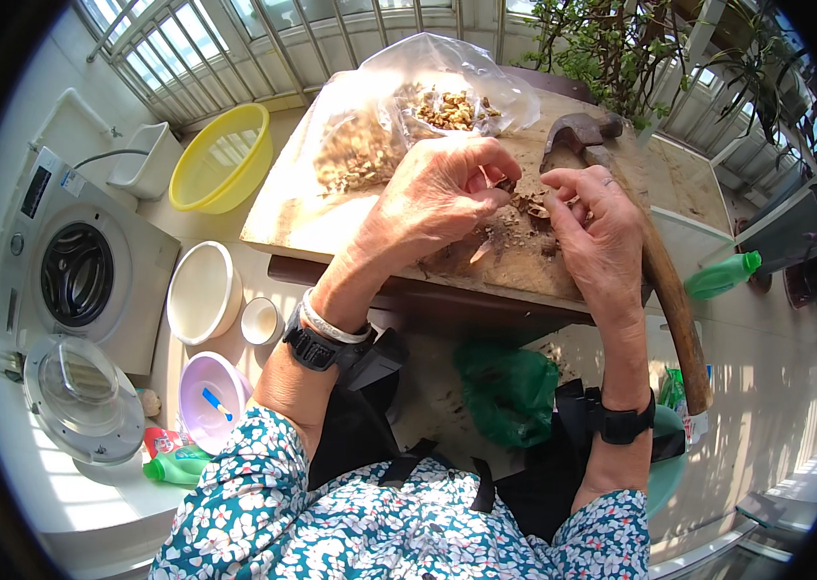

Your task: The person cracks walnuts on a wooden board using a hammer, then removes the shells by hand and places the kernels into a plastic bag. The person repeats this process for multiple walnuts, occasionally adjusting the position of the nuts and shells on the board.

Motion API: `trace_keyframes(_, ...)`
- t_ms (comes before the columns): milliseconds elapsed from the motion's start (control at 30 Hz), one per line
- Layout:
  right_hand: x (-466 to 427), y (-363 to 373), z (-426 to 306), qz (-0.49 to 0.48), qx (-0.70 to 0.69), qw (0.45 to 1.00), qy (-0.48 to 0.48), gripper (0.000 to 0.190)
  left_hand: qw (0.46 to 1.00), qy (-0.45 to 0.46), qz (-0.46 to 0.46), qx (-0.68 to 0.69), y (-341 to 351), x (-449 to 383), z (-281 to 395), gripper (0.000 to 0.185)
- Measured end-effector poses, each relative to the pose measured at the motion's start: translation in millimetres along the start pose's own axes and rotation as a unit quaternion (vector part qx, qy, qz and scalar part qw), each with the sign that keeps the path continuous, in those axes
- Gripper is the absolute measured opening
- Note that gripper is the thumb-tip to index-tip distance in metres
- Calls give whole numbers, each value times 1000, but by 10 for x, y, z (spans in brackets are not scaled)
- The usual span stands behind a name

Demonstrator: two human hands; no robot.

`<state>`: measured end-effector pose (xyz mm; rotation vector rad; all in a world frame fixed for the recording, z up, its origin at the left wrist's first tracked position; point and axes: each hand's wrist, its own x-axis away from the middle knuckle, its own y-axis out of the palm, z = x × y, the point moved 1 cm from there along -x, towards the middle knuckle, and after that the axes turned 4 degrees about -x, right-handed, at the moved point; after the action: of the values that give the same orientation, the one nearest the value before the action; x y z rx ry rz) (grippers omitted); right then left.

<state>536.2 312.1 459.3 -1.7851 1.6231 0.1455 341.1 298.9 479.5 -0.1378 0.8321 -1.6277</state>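
My left hand point(437, 192) pinches a small dark nut piece point(506, 185), apparently walnut, between thumb and fingertips. Close by on the right, my right hand point(593, 225) has its thumb and forefinger drawn together; whether a bit of shell is between them is unclear. Both hands are over a wooden board point(285, 226) strewn with broken shell point(485, 233) and crumbs. Behind them stands a clear plastic bag point(419, 61) with walnut kernels point(455, 110) inside; paler pieces point(354, 156) show through its left side. A claw hammer point(677, 326) lies at the board's right, its handle jutting past the front edge.
A green plastic bag point(506, 395) lies on the floor below the board. To the left are a yellow basin point(223, 159), a white basin point(204, 293), a purple basin point(213, 388) and an open washing machine point(107, 239). A green bottle point(724, 275) and potted plants point(597, 54) are at right.
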Motion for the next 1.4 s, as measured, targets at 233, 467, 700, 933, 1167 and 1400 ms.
trace_keyframes(233,5,-29,-24,34,-136,990,18,10,966,-51,9,253,118,31,106,26)
trace_keyframes(467,20,-58,-24,-16,-258,964,58,13,952,-34,16,304,199,41,97,19)
trace_keyframes(700,63,-88,-100,-49,-293,952,77,16,956,-63,17,287,251,65,116,21)
trace_keyframes(933,57,-60,-90,-56,-335,937,80,9,941,-44,27,335,246,74,131,13)
trace_keyframes(1167,59,1,-130,-43,-344,931,113,4,973,14,70,218,271,59,133,8)
trace_keyframes(1400,62,53,-153,-4,-322,940,114,6,988,46,95,113,301,76,167,8)
